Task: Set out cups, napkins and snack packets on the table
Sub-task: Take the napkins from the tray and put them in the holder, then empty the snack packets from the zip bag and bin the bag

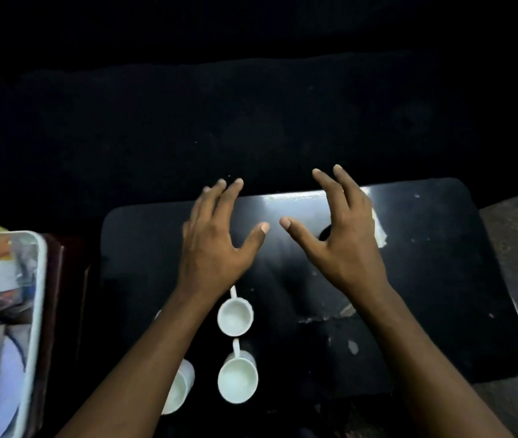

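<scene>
Both my hands hover over a small black table (pixel 441 279). My left hand (pixel 216 238) is spread, fingers apart, holding nothing. My right hand (pixel 343 235) is also spread and empty. Two white cups stand upright below my left hand: one (pixel 235 316) nearer the middle, another (pixel 237 379) nearer the front edge. A third white cup (pixel 179 387) is partly hidden under my left forearm. A pale napkin-like piece (pixel 379 230) peeks out from behind my right hand; most of it is hidden.
A white tray (pixel 34 311) at the left holds blurred packets and papers. It rests on a dark reddish surface (pixel 58 279) beside the table. The room beyond the table is dark. The table top shows scuffs and chipped spots.
</scene>
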